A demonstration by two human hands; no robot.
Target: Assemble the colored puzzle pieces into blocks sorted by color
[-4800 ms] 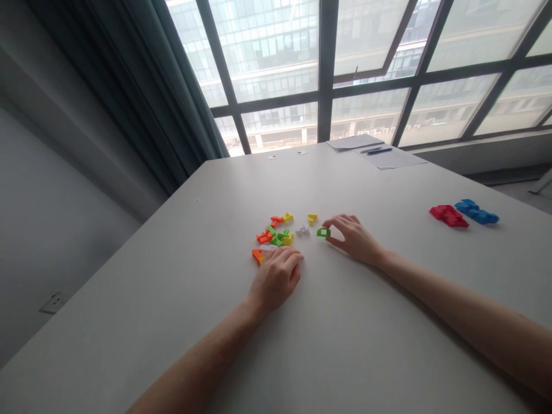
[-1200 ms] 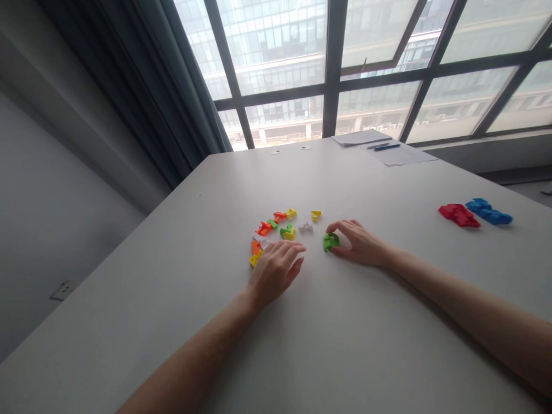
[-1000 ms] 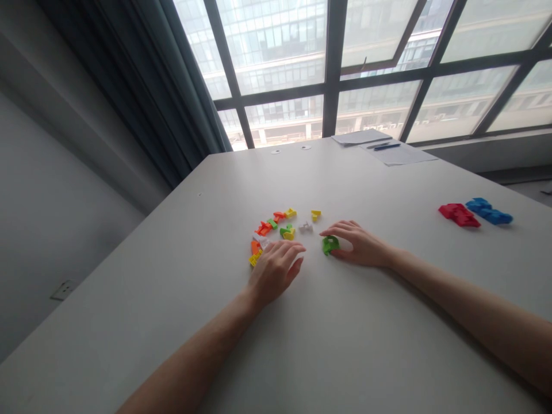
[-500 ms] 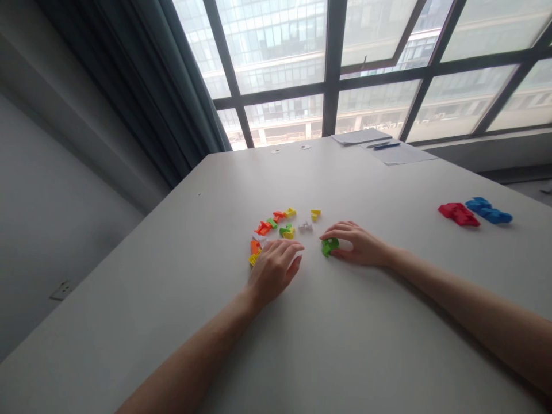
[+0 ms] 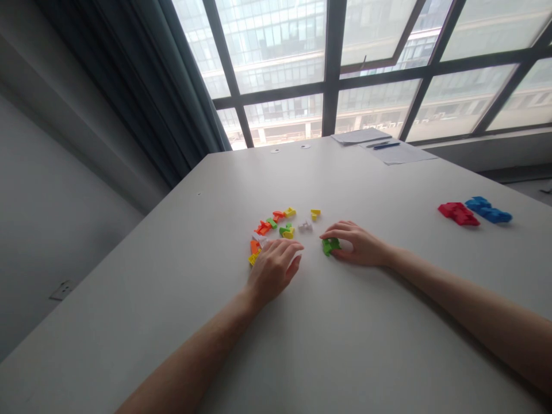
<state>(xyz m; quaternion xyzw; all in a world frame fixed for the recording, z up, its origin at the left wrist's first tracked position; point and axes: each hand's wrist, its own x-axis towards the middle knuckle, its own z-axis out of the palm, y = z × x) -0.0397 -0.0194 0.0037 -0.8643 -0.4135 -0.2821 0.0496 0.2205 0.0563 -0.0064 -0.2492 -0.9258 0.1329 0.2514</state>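
My right hand (image 5: 360,244) rests on the table with thumb and fingers closed around a small green plastic piece (image 5: 330,246). My left hand (image 5: 276,265) lies to its left, fingers loosely bent and thumb apart, with nothing visible between them. It partly covers a yellow piece (image 5: 253,258) at the near end of a curved row. In that row are orange pieces (image 5: 263,227), a white piece (image 5: 259,238) and a small green piece (image 5: 271,223). Inside the curve sit a green-and-yellow pair (image 5: 287,231) and a greyish-white piece (image 5: 306,226). Farther back stands a lone yellow piece (image 5: 315,214).
Red plastic pieces (image 5: 459,214) and blue plastic pieces (image 5: 489,210) lie together at the right of the white table (image 5: 241,184). Papers (image 5: 362,135) and a pen (image 5: 387,146) lie at the far edge by the window. A dark curtain (image 5: 172,92) hangs at the left.
The green piece has turned slightly between my right thumb and fingers. My left hand and the loose pieces are where they were.
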